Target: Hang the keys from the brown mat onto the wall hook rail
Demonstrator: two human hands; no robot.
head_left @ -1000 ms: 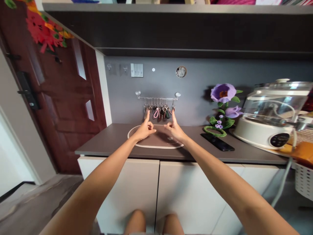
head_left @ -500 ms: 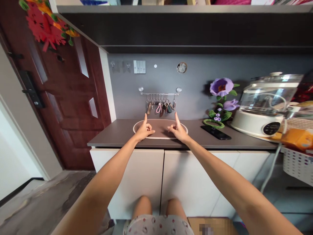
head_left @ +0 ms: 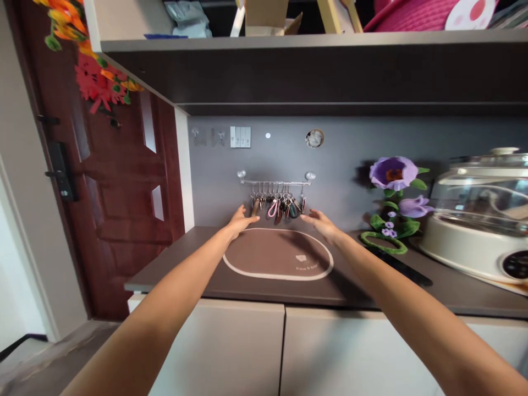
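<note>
A bunch of key rings with fobs (head_left: 277,207) hangs from a metal wall rail (head_left: 274,182) with suction-style end mounts. My left hand (head_left: 240,221) is open, fingers reaching toward a brown fob (head_left: 256,208) at the left of the bunch, and holds nothing. My right hand (head_left: 319,223) is also open and empty, its fingertips just below and right of the keys. Both hands float above the back of an oval brown placemat (head_left: 277,256) with a cream border.
A dark countertop (head_left: 177,258) runs below a grey backsplash, over white cabinets (head_left: 218,346). To the right stand a purple artificial flower (head_left: 394,174) and a glass-lidded white cooker (head_left: 478,220), with a black phone (head_left: 406,269) partly hidden by my right arm. A wooden door (head_left: 119,187) stands at the left.
Both hands have gone from pointing index fingers to open, spread fingers, and now reach nearer the keys. The view has shifted, showing more of the placemat and the shelf above.
</note>
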